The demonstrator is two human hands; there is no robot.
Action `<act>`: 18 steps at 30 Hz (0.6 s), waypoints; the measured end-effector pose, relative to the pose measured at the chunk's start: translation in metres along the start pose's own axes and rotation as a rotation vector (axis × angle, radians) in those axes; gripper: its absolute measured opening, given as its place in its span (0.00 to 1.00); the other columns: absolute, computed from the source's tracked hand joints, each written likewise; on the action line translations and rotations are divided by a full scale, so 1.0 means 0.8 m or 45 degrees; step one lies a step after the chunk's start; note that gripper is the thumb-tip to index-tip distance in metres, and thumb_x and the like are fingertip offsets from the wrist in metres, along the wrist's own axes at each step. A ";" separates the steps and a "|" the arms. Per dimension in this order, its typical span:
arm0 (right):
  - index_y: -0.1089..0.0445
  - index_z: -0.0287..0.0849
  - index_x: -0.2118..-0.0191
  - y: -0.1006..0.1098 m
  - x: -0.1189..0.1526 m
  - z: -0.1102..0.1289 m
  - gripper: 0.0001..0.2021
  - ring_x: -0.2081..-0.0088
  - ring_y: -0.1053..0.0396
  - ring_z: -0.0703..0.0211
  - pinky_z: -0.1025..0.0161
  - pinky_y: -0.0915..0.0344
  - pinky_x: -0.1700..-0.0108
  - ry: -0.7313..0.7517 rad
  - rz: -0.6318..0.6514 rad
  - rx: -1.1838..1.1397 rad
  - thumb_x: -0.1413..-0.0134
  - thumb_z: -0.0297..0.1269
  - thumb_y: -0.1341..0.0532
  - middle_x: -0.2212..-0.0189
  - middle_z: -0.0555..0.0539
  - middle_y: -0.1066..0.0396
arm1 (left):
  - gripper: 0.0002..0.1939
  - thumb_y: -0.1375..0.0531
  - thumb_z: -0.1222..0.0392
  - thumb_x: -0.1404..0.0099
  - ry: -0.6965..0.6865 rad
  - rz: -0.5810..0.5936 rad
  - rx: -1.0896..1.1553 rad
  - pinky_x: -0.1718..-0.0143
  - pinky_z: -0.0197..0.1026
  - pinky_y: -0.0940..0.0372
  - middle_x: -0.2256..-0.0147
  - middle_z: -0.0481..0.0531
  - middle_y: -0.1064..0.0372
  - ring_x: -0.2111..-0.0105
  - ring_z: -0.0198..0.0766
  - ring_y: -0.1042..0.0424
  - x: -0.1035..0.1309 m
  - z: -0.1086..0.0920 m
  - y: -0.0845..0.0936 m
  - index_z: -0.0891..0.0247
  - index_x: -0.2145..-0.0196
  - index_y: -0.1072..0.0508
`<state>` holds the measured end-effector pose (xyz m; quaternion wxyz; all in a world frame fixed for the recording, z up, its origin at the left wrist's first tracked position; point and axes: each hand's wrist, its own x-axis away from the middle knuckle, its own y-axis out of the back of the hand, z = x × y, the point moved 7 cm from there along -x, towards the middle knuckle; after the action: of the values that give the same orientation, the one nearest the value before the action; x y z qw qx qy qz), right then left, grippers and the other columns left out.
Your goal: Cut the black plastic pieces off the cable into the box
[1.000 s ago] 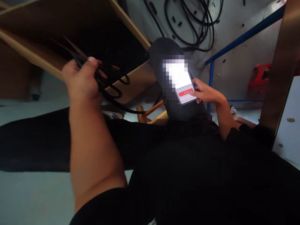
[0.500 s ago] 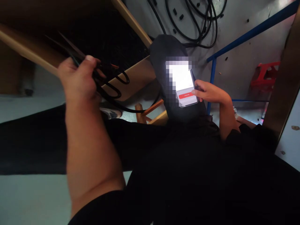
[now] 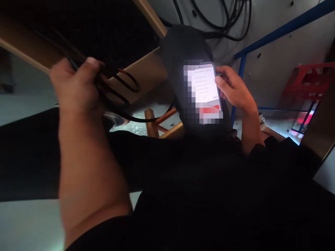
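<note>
My left hand (image 3: 75,82) is closed in a fist at the rim of a tan box. Out of it come loops of thin black cable (image 3: 134,83) to the right, and thin dark strands stretch to the upper left, blurred. A smartphone (image 3: 205,83) with a lit white screen and a red bar near its bottom rests on my dark-trousered knee (image 3: 183,42). My right hand (image 3: 234,87) is closed at the phone's right edge, thumb at the front edge; the other fingers are partly hidden. Blocky blurring covers part of the screen.
The tan box (image 3: 146,66) has a dark interior whose contents I cannot make out. Thick black cable (image 3: 225,33) coils on the floor ahead. A blue metal frame (image 3: 282,29), a red plastic stool (image 3: 309,80) and a wooden stool (image 3: 151,123) stand nearby.
The view has shifted slightly. My right thumb has moved from the red bar up to the phone's right edge. The screen now shows lines of text. My left hand still holds the cable.
</note>
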<state>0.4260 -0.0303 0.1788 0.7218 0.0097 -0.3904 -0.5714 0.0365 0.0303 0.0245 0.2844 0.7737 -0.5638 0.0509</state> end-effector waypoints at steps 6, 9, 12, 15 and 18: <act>0.33 0.43 0.30 -0.009 -0.005 0.003 0.25 0.43 0.24 0.47 0.51 0.21 0.38 0.119 -0.025 -0.080 0.17 0.55 0.39 0.54 0.44 0.24 | 0.08 0.42 0.68 0.45 0.097 -0.017 0.049 0.27 0.82 0.31 0.68 0.49 0.38 0.55 0.57 0.14 0.005 0.001 -0.005 0.58 0.66 0.32; 0.36 0.40 0.26 -0.011 -0.005 0.006 0.25 0.43 0.24 0.52 0.51 0.21 0.34 0.173 -0.012 -0.104 0.15 0.51 0.41 0.52 0.45 0.25 | 0.08 0.41 0.67 0.45 0.064 -0.023 0.065 0.26 0.78 0.30 0.67 0.50 0.37 0.52 0.57 0.14 0.012 -0.005 -0.004 0.57 0.67 0.32; 0.36 0.44 0.24 -0.010 -0.006 0.005 0.26 0.45 0.23 0.50 0.51 0.20 0.38 0.168 -0.020 -0.057 0.17 0.50 0.40 0.52 0.46 0.24 | 0.05 0.40 0.66 0.42 0.061 -0.008 0.062 0.25 0.77 0.31 0.67 0.50 0.38 0.47 0.59 0.15 0.011 -0.003 -0.006 0.58 0.67 0.31; 0.33 0.48 0.25 -0.011 -0.006 0.005 0.28 0.41 0.24 0.42 0.47 0.20 0.38 0.165 0.002 -0.051 0.21 0.55 0.36 0.48 0.42 0.21 | 0.06 0.37 0.64 0.40 0.105 -0.007 0.013 0.25 0.80 0.33 0.66 0.49 0.38 0.44 0.61 0.16 0.003 0.005 -0.007 0.58 0.67 0.33; 0.35 0.45 0.25 -0.011 -0.006 0.009 0.30 0.42 0.25 0.44 0.46 0.22 0.35 0.213 0.004 -0.110 0.22 0.55 0.38 0.43 0.41 0.22 | 0.07 0.36 0.62 0.40 0.099 0.009 0.024 0.25 0.80 0.34 0.64 0.50 0.37 0.42 0.62 0.16 0.001 0.005 -0.008 0.59 0.66 0.33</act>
<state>0.4144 -0.0266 0.1771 0.7524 0.0256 -0.3039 -0.5838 0.0413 0.0288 0.0188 0.2985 0.7719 -0.5544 0.0871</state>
